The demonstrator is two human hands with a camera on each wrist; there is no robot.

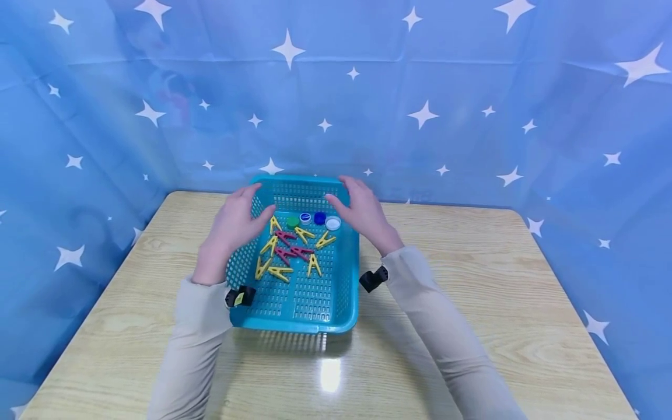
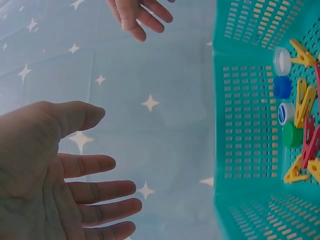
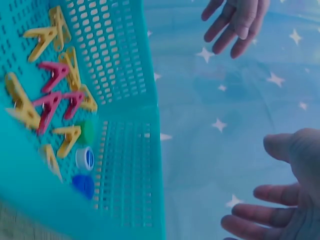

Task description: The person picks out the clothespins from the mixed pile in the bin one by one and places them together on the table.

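A teal plastic basket stands on the table with clothespins and bottle caps inside. My left hand is above its left side, fingers spread and holding nothing. Over the far right side hovers my right hand, also with extended fingers and nothing in it. Several yellow clothespins and three red clothespins lie on the basket floor. Along the far end sit a green cap, a white cap with a blue top, a dark blue cap and a clear-white cap.
The wooden table extends to both sides of the basket. Behind it hangs a blue cloth with white stars, which also runs along the left and right sides. A black wrist camera sits at the right sleeve, close to the basket's rim.
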